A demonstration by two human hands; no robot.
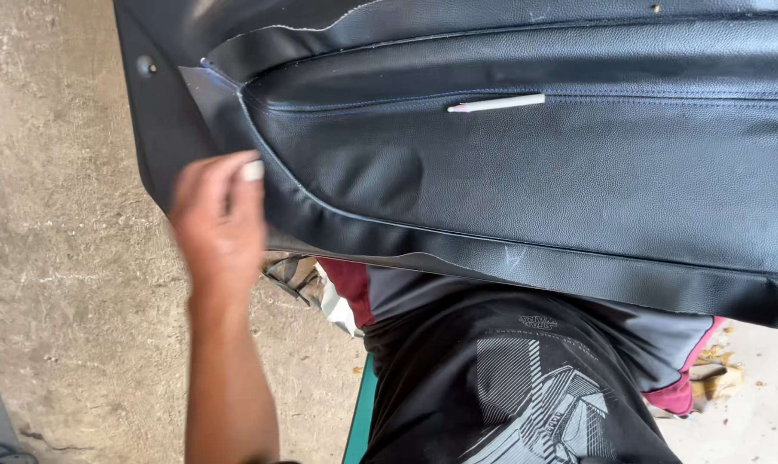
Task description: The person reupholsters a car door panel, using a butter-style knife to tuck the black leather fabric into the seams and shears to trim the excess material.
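Note:
My left hand (pixel 219 216) grips the near left edge of a large black leather-like cover (pixel 578 180) that lies across my lap on a dark panel (pixel 161 120). The thumb presses on top of the cover's stitched edge and the fingers curl under it. A white marking pencil (pixel 496 104) lies on the cover along a seam, well to the right of the hand. My right hand is out of sight. My black printed shirt (pixel 509 378) fills the bottom middle.
Bare concrete floor (pixel 54 258) spreads to the left. A green seat edge (pixel 360 412) shows below my lap. Scraps of fabric (pixel 298 277) hang under the cover. Small debris (pixel 715 369) lies on the floor at the lower right.

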